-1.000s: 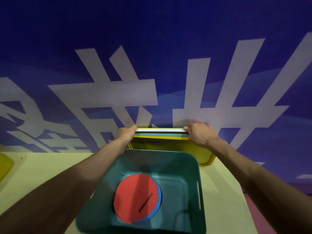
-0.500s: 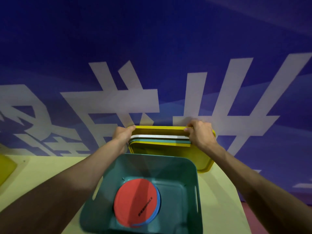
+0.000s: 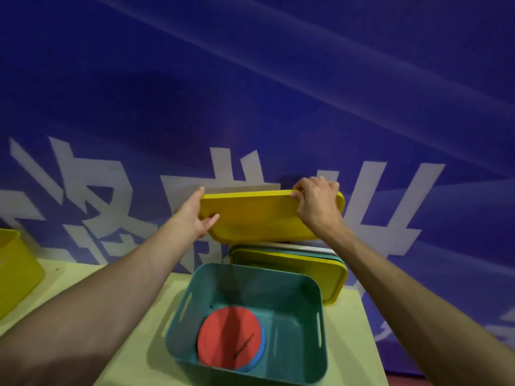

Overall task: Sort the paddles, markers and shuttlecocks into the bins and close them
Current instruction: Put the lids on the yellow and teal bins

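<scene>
head view: left hand [image 3: 192, 215] and right hand [image 3: 317, 207] tight around yellow lid [image 3: 259, 215]; red paddle [image 3: 228, 338] print illegible

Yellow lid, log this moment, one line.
yellow lid: held up | left hand: grips | right hand: grips | teal bin: open

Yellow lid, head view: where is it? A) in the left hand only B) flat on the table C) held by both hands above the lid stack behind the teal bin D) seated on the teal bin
C: the left hand and right hand grip opposite ends of the yellow lid, above the lid stack; the teal bin is uncovered.
</scene>
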Motion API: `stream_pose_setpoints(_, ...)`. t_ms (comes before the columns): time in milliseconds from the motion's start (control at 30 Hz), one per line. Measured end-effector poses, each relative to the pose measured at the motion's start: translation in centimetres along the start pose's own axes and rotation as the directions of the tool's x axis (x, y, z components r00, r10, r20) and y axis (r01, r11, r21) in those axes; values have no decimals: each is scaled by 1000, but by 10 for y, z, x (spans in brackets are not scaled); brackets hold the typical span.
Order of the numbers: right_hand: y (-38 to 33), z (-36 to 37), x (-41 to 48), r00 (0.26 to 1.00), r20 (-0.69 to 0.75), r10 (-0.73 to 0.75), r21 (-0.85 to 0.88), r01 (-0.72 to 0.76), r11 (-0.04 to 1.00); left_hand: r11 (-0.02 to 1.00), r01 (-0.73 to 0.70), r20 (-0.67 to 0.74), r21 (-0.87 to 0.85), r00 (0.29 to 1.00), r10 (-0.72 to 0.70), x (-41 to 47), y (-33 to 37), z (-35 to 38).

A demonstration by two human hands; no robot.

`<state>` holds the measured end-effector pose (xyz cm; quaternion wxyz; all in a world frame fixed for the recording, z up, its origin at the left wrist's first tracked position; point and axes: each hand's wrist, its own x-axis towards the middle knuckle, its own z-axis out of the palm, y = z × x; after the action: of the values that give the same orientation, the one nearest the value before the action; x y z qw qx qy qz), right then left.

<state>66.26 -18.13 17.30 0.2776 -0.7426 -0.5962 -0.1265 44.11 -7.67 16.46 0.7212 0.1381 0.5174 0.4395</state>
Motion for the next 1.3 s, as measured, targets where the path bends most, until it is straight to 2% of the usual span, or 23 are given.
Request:
stream_pose_setpoints(100, -35, -16, -2, 995, -1, -103, -4, 103, 995, 999, 37, 36, -29, 999, -35, -25, 21, -20)
stream_pose_setpoints(233, -79, -29, -11, 982, -32, -187, -23, 187, 982, 995, -11, 86, -101, 996, 19, -47, 52, -64)
stream_pose_setpoints(400, -152, -27, -41, 978, -30, -208, 122, 210, 970, 978, -122, 85, -169, 987, 138, -67, 84, -135)
stream_pose_setpoints(533, -219, -10, -72, 996, 33, -86, 169, 79, 982, 955, -235, 48, -182, 968, 247, -69, 114, -211)
stream_pose_setpoints(667, -292, 7, -101, 982, 79, 173, 180, -185, 966, 924, -340, -1, -177, 939, 345, -89, 141, -284)
stream_pose_setpoints(767, -344, 18, -121, 926, 192, 326, 368, -376, 851, 905, -385, -27, -182, 922, 387, -105, 158, -343)
stream_pose_setpoints(867, -387, 32, -134, 852, 366, 374, 509, -520, 686, 884, -433, -36, -174, 900, 434, -115, 178, -396)
stream_pose_setpoints(1000, -432, 67, -141, 788, 460, 410, 527, -614, 588, 858, -507, -55, -77, 862, 504, -120, 203, -448)
stream_pose_setpoints(1167, -474, 108, -140, 794, 422, 436, 502, -606, 617, 825, -554, -34, 106, 828, 560, -104, 228, -493)
stream_pose_setpoints(1300, -502, 151, -126, 806, 423, 414, 483, -587, 650, 706, -568, -93, 424, 748, 657, -66, 246, -526)
